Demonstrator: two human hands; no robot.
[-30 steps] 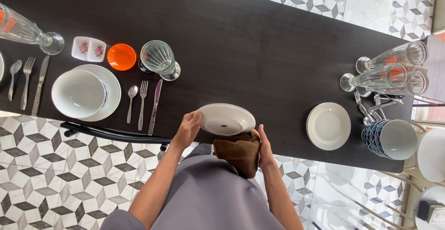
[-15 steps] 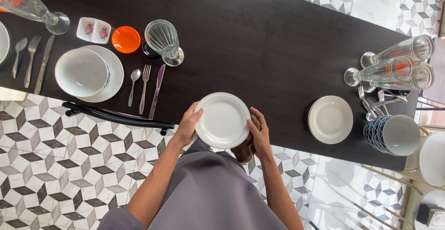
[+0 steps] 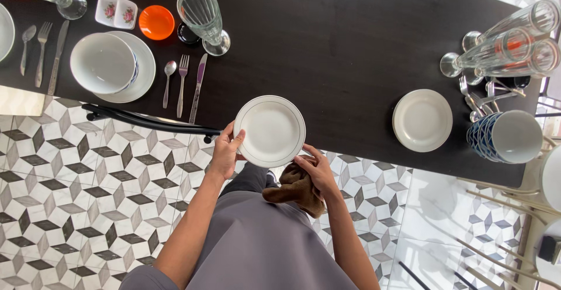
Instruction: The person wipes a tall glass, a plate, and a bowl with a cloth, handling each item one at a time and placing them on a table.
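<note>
- The white plate between the left hand and right hand looked like glossy ceramic.
- At five o'clock of it, the brown cloth appeared soft and matt.
- The dark table had a smooth, faintly grained finish.
- At ten o'clock, the cutlery shone like metal.
- The tall glass was clear.

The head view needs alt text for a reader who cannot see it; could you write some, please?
Seen from above, a person's left hand and right hand hold a white plate at a dark table's edge; the right also holds a brown cloth.
</note>
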